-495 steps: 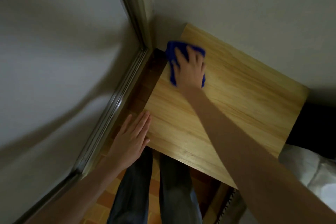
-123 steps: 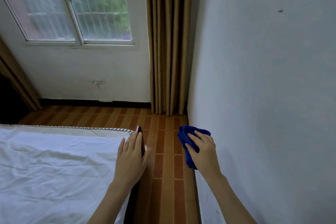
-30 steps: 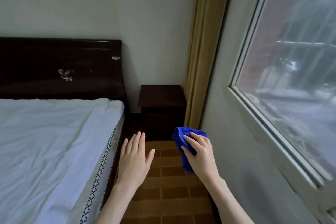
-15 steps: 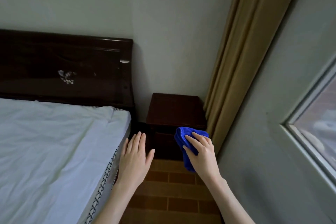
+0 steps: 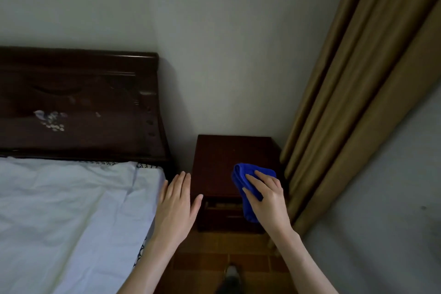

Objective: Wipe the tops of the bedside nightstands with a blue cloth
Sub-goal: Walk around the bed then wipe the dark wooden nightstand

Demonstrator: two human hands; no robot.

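Blue cloth (image 5: 248, 181) sits bunched in our right hand (image 5: 267, 200), fingers closed on it, above the dark nightstand (image 5: 222, 162). Our left hand (image 5: 176, 205) hangs open, empty. We should flatten the cloth and sweep from the back corners forward.

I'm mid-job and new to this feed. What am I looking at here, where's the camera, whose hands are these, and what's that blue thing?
There is no machine: a person wears one wide-angle camera on the head, looking forward and down. The right hand grips a bunched blue cloth over the dark wooden nightstand; whether it touches the top is unclear. The left hand is open and holds nothing, hovering between the nightstand and the bed. I see nothing lying on the nightstand's top. A tan curtain hangs to its right.
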